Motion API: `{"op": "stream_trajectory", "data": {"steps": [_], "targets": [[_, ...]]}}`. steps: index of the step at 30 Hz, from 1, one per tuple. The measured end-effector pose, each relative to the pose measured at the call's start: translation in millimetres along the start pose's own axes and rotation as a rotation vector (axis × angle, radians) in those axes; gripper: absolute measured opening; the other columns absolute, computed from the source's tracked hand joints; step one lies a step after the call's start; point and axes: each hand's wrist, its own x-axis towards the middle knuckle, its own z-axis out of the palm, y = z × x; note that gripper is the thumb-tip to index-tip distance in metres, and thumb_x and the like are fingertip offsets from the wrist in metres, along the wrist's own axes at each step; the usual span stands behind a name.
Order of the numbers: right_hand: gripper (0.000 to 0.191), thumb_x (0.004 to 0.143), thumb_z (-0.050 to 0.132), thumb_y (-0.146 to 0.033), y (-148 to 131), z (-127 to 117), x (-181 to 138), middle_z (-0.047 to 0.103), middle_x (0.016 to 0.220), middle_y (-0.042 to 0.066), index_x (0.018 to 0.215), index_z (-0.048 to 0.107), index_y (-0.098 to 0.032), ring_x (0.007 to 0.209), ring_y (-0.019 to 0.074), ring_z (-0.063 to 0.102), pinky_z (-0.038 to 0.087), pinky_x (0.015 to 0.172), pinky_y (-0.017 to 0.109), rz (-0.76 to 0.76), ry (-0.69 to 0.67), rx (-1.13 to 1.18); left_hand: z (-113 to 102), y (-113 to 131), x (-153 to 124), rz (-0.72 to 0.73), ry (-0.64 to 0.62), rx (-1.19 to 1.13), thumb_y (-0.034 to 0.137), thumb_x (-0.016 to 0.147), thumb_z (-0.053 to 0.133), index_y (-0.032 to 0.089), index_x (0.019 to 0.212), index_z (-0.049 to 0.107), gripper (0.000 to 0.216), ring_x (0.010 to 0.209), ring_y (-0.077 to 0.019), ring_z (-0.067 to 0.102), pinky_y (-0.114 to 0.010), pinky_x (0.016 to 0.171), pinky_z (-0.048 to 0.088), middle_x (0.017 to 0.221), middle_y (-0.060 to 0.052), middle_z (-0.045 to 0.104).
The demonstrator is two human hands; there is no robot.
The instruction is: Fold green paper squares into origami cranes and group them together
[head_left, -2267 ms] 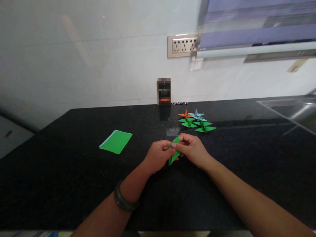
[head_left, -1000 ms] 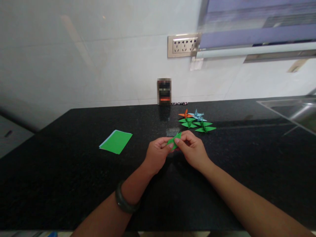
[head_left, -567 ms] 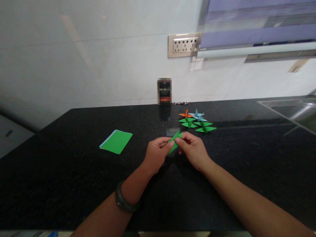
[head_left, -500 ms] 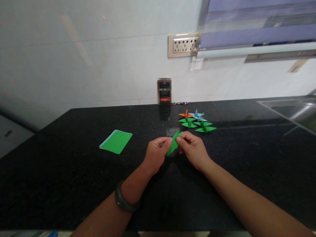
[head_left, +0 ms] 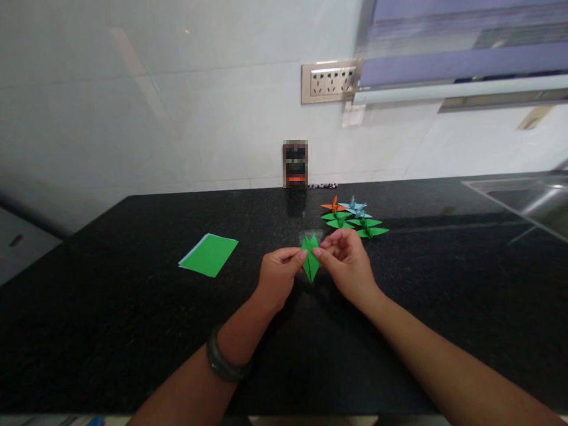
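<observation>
A small folded green paper piece (head_left: 310,260) stands upright between my two hands, a little above the black countertop (head_left: 133,331). My left hand (head_left: 277,278) pinches its left side with thumb and fingers closed. My right hand (head_left: 348,263) pinches its right side, fingers curled. Both wrists hover over the middle of the counter. Just behind my right hand lie several finished paper cranes (head_left: 355,219), green, blue and orange.
A stack of green paper sheets (head_left: 208,254) lies to the left on the counter. A small dark box (head_left: 295,164) stands against the white wall, below a socket strip (head_left: 331,83). A steel sink (head_left: 528,198) is at the far right.
The green piece has been turned from a slanted position to upright, with its two tips pointing up. Both hands rose slightly and stayed pinched on it.
</observation>
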Motion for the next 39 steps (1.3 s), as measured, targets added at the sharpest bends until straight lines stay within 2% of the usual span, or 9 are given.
{"op": "stream_trajectory", "data": {"steps": [3, 7, 11, 15, 21, 27, 31, 35, 39], "targets": [[0.016, 0.07, 0.066, -0.03, -1.4, -1.3, 0.0, 0.053, 0.072, 0.001, 0.077, 0.056, -0.02, 0.062, 0.013, 0.051, 0.045, 0.058, 0.026, -0.053, -0.027, -0.161, 1.8, -1.0, 0.6, 0.056, 0.058, -0.017, 0.03, 0.063, 0.071, 0.014, 0.076, 0.069, 0.021, 0.062, -0.0136, 0.06, -0.027, 0.061, 0.049, 0.068, -0.003, 0.068], [0.006, 0.076, 0.06, -0.026, -6.1, -3.4, 0.6, 0.057, 0.076, 0.003, 0.075, 0.061, -0.019, 0.068, 0.015, 0.054, 0.045, 0.063, 0.028, -0.137, -0.068, -0.216, 3.0, 0.7, 0.1, 0.131, 0.046, -0.079, 0.027, 0.061, 0.073, 0.016, 0.08, 0.066, 0.023, 0.067, -0.0132, 0.062, -0.025, 0.064, 0.049, 0.073, -0.002, 0.069], [0.008, 0.079, 0.055, -0.021, -8.9, -5.5, 1.4, 0.058, 0.076, 0.003, 0.072, 0.059, -0.019, 0.073, 0.0156, 0.055, 0.044, 0.068, 0.029, -0.221, -0.129, -0.257, -0.4, 2.5, -0.4, 0.13, -0.005, 0.003, 0.033, 0.069, 0.067, 0.014, 0.078, 0.069, 0.021, 0.067, -0.0145, 0.061, -0.028, 0.066, 0.048, 0.073, -0.004, 0.069], [0.009, 0.08, 0.052, -0.02, -10.5, -6.1, 0.6, 0.058, 0.077, 0.003, 0.074, 0.058, -0.019, 0.075, 0.0154, 0.055, 0.044, 0.07, 0.028, -0.265, -0.167, -0.274, -2.8, 1.8, -0.1, 0.095, -0.058, -0.048, 0.035, 0.07, 0.066, 0.013, 0.085, 0.071, 0.026, 0.074, -0.0173, 0.062, -0.031, 0.072, 0.048, 0.081, -0.007, 0.071], [0.006, 0.077, 0.058, -0.023, -11.1, -3.5, -0.8, 0.055, 0.074, 0.002, 0.072, 0.058, -0.018, 0.067, 0.0137, 0.052, 0.041, 0.056, 0.024, -0.209, -0.147, -0.282, -0.3, 4.8, -1.3, 0.082, -0.01, -0.053, 0.031, 0.064, 0.072, 0.014, 0.079, 0.073, 0.023, 0.073, -0.0171, 0.063, -0.03, 0.071, 0.048, 0.08, -0.006, 0.072], [0.012, 0.078, 0.055, -0.025, -10.0, -2.6, -1.2, 0.053, 0.066, 0.0, 0.068, 0.054, -0.018, 0.059, 0.0118, 0.049, 0.04, 0.054, 0.024, -0.124, -0.132, -0.287, 0.8, 3.9, -1.7, 0.093, 0.088, -0.046, 0.035, 0.069, 0.067, 0.013, 0.08, 0.072, 0.025, 0.066, -0.0148, 0.061, -0.028, 0.065, 0.047, 0.076, -0.006, 0.071], [0.013, 0.076, 0.055, -0.026, -9.2, -0.5, -1.8, 0.052, 0.062, 0.0, 0.066, 0.051, -0.018, 0.056, 0.0121, 0.048, 0.04, 0.052, 0.024, -0.046, -0.109, -0.278, 3.1, 5.4, -3.3, 0.082, 0.093, -0.053, 0.031, 0.063, 0.072, 0.014, 0.079, 0.072, 0.024, 0.066, -0.0142, 0.062, -0.026, 0.064, 0.048, 0.075, -0.005, 0.071], [0.014, 0.074, 0.055, -0.025, -8.0, 1.5, -2.1, 0.052, 0.06, -0.001, 0.063, 0.049, -0.019, 0.055, 0.0119, 0.048, 0.039, 0.052, 0.024, -0.044, -0.088, -0.288, 4.7, 7.8, -5.5, 0.076, 0.082, -0.015, 0.029, 0.061, 0.073, 0.014, 0.079, 0.072, 0.024, 0.061, -0.0134, 0.061, -0.024, 0.058, 0.048, 0.071, -0.004, 0.071], [0.014, 0.073, 0.055, -0.023, -8.1, 1.1, -2.3, 0.051, 0.059, -0.001, 0.062, 0.048, -0.019, 0.055, 0.0117, 0.048, 0.039, 0.051, 0.023, -0.06, -0.088, -0.304, 4.7, 9.9, -6.3, 0.115, 0.127, 0.088, 0.026, 0.063, 0.071, 0.014, 0.076, 0.072, 0.018, 0.061, -0.0142, 0.061, -0.024, 0.056, 0.048, 0.069, -0.004, 0.071]]}}
